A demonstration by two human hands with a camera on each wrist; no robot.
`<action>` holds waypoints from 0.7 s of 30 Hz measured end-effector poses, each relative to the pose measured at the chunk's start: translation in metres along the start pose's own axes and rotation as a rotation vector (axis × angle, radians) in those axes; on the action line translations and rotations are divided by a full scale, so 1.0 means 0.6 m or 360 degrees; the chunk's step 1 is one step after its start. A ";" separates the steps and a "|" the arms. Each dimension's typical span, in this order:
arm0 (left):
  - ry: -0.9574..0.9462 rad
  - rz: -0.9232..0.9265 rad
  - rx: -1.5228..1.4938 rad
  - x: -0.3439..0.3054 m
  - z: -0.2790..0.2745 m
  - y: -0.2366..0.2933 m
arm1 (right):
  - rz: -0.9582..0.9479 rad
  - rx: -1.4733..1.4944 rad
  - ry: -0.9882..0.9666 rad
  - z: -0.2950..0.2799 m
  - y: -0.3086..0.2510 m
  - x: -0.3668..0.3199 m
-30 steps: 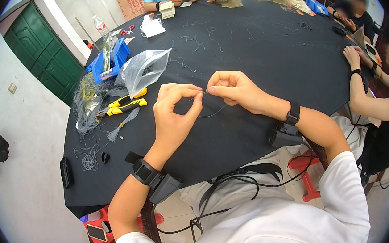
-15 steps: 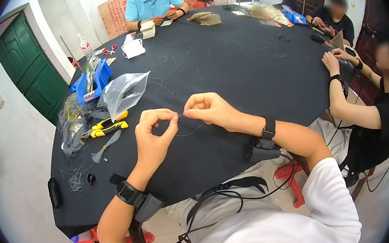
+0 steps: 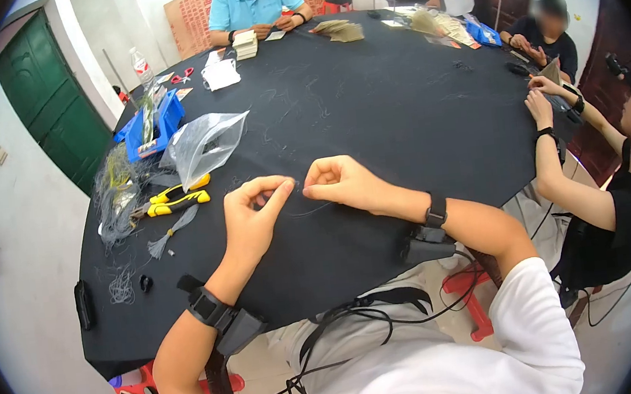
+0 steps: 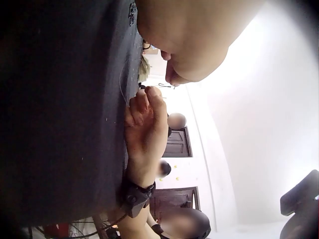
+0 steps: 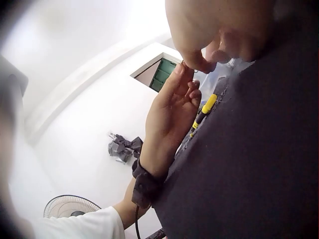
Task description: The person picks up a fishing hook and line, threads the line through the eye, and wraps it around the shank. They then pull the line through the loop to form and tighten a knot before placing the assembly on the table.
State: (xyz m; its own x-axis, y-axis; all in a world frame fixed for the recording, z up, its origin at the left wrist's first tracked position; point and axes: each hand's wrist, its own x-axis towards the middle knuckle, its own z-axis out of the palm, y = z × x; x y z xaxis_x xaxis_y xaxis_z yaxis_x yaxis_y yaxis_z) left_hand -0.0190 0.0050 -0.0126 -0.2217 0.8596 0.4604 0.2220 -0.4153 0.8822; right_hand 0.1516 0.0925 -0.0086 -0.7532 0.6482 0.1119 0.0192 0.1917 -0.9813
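Note:
Over the near part of the table, my left hand (image 3: 252, 213) pinches a thin grey thread (image 3: 315, 211) between thumb and forefinger. My right hand (image 3: 346, 184) pinches the same thread just to the right, its other fingers curled in. A narrow gap separates the fingertips of the two hands, and a slack curve of thread hangs below them. In the left wrist view a small dark bit of thread (image 4: 164, 85) shows between the fingertips. The right wrist view shows my left hand (image 5: 172, 109) with thumb and forefinger together, meeting the right fingertips.
On the left of the black-covered table (image 3: 368, 114) lie yellow-handled pliers (image 3: 178, 204), a clear plastic bag (image 3: 206, 148), a blue bin (image 3: 162, 125), a tangle of threads (image 3: 116, 199) and a tied thread bundle (image 3: 173, 233). Other people sit around the far and right edges.
The head view has shifted, so the table and people sit lower and further left. Both hands stay close together on the thread; the fingertips have shifted slightly against each other.

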 end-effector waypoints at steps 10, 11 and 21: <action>-0.0042 -0.0225 -0.0256 0.001 0.002 0.008 | -0.0064 0.0082 -0.0257 0.001 0.001 -0.002; -0.0066 -0.0247 -0.0243 0.001 0.000 0.009 | -0.0072 0.0086 -0.0259 0.001 0.000 -0.002; -0.0015 -0.0224 -0.0218 0.004 -0.001 0.012 | -0.0289 0.0098 -0.0027 0.003 -0.021 -0.010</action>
State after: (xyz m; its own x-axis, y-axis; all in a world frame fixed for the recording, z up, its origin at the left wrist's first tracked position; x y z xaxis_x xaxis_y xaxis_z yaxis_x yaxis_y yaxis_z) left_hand -0.0182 0.0039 -0.0050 -0.2323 0.9146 0.3310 0.0577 -0.3268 0.9433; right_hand 0.1545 0.0848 0.0030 -0.7517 0.5942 0.2860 -0.1580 0.2587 -0.9529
